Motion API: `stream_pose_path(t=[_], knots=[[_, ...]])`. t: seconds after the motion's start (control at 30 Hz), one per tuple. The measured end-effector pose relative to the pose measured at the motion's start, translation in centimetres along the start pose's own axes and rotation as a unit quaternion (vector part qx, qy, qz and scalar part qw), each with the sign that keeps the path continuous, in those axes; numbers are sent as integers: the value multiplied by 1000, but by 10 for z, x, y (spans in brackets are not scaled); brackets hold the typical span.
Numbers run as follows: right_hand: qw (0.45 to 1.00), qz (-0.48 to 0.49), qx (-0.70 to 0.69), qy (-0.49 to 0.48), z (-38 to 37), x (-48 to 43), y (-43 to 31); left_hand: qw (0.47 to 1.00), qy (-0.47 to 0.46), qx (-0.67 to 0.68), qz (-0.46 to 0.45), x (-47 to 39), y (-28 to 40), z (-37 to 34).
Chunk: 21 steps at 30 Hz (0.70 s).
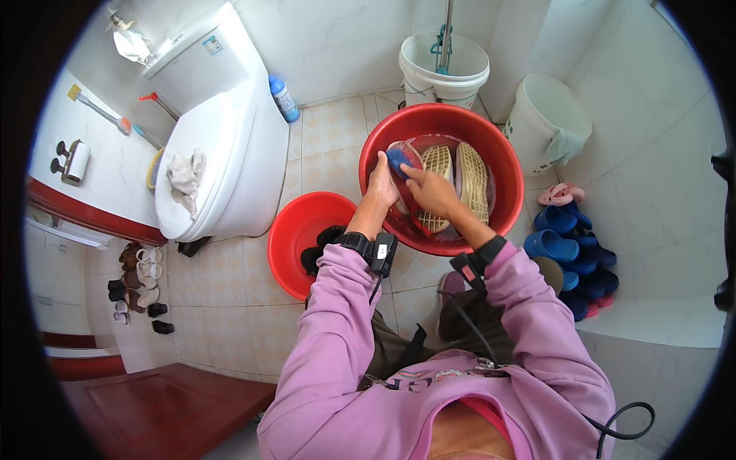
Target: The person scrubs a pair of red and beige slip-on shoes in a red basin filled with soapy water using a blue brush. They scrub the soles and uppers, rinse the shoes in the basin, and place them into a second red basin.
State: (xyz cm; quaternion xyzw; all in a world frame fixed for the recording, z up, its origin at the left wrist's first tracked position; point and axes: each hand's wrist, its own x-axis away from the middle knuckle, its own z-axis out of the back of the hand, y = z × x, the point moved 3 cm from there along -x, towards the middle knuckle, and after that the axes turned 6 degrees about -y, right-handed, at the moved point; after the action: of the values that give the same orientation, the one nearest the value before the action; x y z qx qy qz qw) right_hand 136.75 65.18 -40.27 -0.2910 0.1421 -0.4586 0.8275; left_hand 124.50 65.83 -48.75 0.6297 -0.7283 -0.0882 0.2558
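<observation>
A large red plastic basin (513, 172) stands on the floor before me, with some water inside. My left hand (383, 183) grips the side of a shoe (410, 150) tilted up at the basin's left. In my right hand (432, 193) is a blue-bristled scrubbing brush (398, 161), pressed to that shoe; my fingers cover most of its handle. Two further shoes lie sole up to the right, one with a grid-patterned sole (438, 162), the other with a yellowish tread (474, 181). My right forearm partly hides the nearer sole.
A smaller red basin (284, 230) with dark items (310, 261) sits at left. Beyond are a toilet (253, 161), a blue bottle (284, 100) and a white bucket (460, 86) with a mop handle. Another bucket (526, 132) and several blue slippers (555, 244) line the right wall.
</observation>
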Motion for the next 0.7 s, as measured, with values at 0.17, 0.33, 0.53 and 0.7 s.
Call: stream_pose_path(t=[0.17, 0.33, 0.53, 0.7], knots=[[997, -25, 45, 63, 7, -3, 4, 998, -6, -23, 50, -7, -15, 7], [999, -24, 25, -26, -1, -2, 4, 990, 104, -96, 16, -5, -5, 14], [996, -34, 41, 76, 8, -8, 7, 987, 57, -150, 12, -1, -15, 1], [998, -43, 22, -37, 8, -6, 10, 979, 123, -162, 18, 2, -7, 7]])
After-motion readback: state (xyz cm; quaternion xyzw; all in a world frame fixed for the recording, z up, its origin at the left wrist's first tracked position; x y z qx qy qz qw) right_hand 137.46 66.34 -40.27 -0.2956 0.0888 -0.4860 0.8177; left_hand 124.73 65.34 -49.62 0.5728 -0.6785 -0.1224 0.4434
